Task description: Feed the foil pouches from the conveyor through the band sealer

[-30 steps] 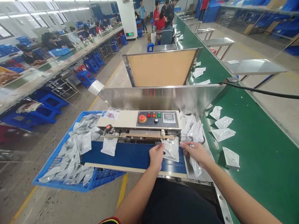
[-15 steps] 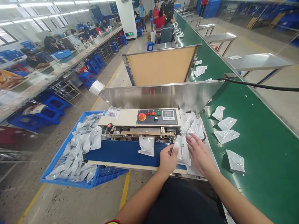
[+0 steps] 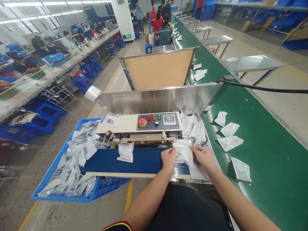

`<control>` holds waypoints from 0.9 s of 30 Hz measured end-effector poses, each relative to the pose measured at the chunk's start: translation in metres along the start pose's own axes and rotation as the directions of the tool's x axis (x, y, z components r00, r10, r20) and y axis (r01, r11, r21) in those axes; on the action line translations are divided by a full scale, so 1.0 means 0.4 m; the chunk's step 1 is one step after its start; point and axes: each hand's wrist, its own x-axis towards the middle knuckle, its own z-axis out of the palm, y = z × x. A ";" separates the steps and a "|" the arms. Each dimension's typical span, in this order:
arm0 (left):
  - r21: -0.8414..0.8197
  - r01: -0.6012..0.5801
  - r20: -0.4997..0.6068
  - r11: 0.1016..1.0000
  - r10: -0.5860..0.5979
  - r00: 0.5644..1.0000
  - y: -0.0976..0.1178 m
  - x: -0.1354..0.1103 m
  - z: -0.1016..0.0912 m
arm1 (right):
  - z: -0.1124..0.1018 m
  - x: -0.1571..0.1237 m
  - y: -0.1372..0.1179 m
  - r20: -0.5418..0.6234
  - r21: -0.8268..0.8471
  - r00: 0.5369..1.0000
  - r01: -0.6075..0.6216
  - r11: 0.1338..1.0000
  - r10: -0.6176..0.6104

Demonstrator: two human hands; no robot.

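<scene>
The left hand (image 3: 169, 159) and the right hand (image 3: 204, 158), in the single head view, pinch one white pouch (image 3: 184, 152) between them, each with thumb and fingers closed on a side edge. That pouch is at the right end of the sealer (image 3: 130, 124), just beyond the fingers. Left of the left hand, a second pouch (image 3: 125, 152) hangs from the sealer over the blue belt (image 3: 146, 161). Farther left, a basket (image 3: 63, 198) holds a heap of pouches, too overlapped to count. Beyond the hands, the panel (image 3: 150, 125) carries one big red button, three small ones, one knob and one display. At least two pouches lie just beyond the right hand; to its right, four more lie on the green belt (image 3: 267, 154).
</scene>
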 end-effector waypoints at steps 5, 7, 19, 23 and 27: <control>-0.078 -0.067 -0.035 0.995 0.064 0.997 0.005 0.017 -0.109 | 0.056 -0.021 -0.048 0.142 0.087 0.986 -0.096 0.992 0.084; 0.006 -0.160 -0.114 0.987 0.159 0.981 0.017 -0.003 -0.172 | 0.031 -0.055 -0.043 0.139 0.106 0.989 -0.067 0.992 0.052; 0.197 -0.505 0.345 0.840 0.423 0.838 0.051 -0.138 -0.039 | -0.473 -0.583 0.532 -0.836 0.079 0.481 -0.369 0.926 0.263; 0.173 -0.537 0.504 0.825 0.395 0.768 0.012 -0.178 0.111 | -0.615 -0.825 0.695 -0.824 0.566 -0.279 -0.438 0.699 0.493; 0.182 -0.480 0.604 0.858 0.288 0.743 -0.028 -0.219 0.214 | -0.711 -0.964 0.803 -0.698 0.712 -0.433 -0.335 0.617 0.571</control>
